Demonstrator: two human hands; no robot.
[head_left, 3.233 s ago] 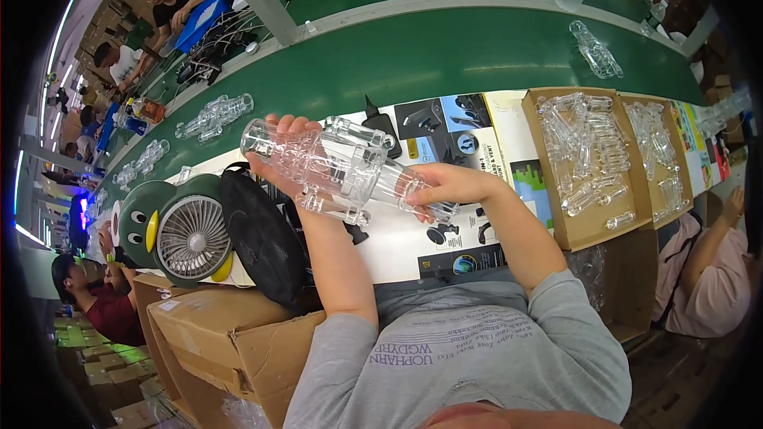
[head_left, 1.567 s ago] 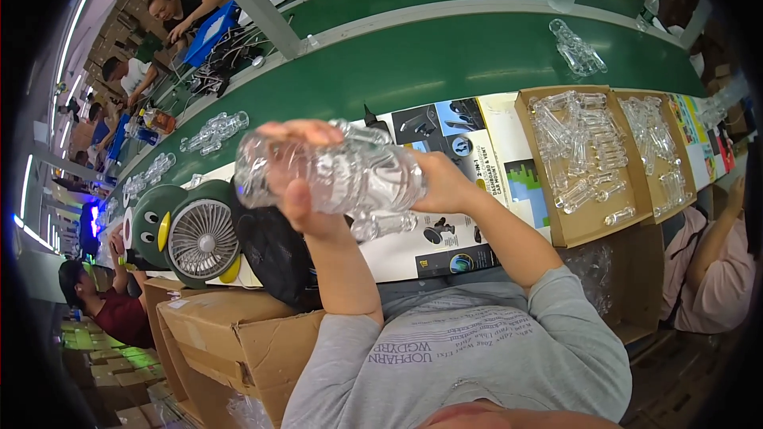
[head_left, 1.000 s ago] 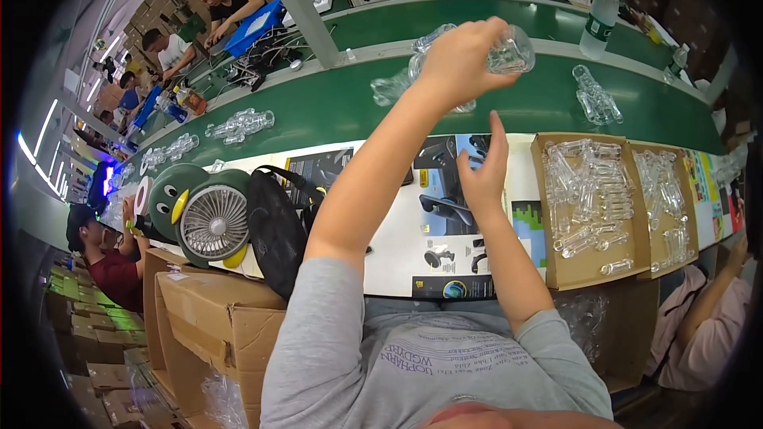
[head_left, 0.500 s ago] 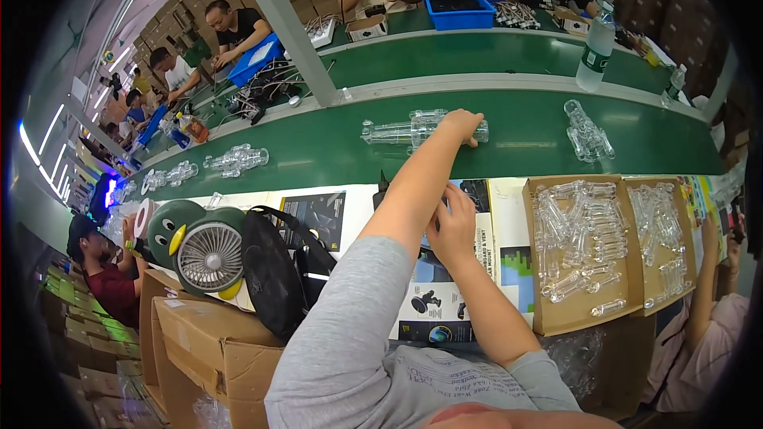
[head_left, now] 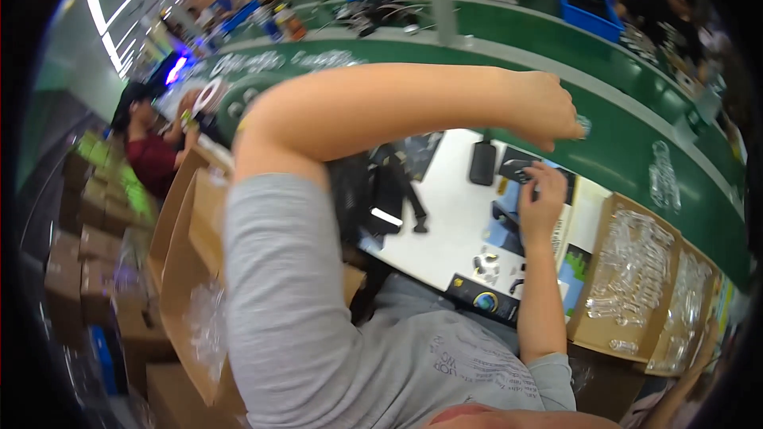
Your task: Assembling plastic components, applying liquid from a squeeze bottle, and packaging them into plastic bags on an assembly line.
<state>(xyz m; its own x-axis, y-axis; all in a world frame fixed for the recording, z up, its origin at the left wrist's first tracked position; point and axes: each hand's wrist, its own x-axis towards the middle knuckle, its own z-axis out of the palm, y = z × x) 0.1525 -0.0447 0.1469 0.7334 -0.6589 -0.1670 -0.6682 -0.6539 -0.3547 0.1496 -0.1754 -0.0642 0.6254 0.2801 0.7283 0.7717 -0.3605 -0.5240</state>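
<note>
Since half a second ago: swung round to the left, clear plastic pack let go, left arm drawn back across the picture from the far side of the belt.

Head view. Left hand (head_left: 548,107) hanging over the green conveyor belt (head_left: 620,159), fingers loosely curled downward, grip slack and closed on nothing. Just past those fingertips, a small clear plastic piece (head_left: 584,125) lying on the belt; whether touching the fingers, cannot tell. Farther right of that hand, well apart, a clear plastic pack (head_left: 664,175) flat on the belt. Right hand (head_left: 540,199) lower, below the left one, resting on the white desk (head_left: 445,214), fingers bent over a dark printed sheet (head_left: 509,214); grip half open, holding nothing that shows. Left of that hand, near, a small black oblong device (head_left: 482,163) on the desk. Right of it, just beside the forearm, an open cardboard box (head_left: 592,334) filled with clear plastic parts (head_left: 636,270). Below the hand, toward the body, a black flat box (head_left: 485,299) at the desk edge. Far left, cardboard cartons (head_left: 183,214) and another person in a red top (head_left: 155,163).
</note>
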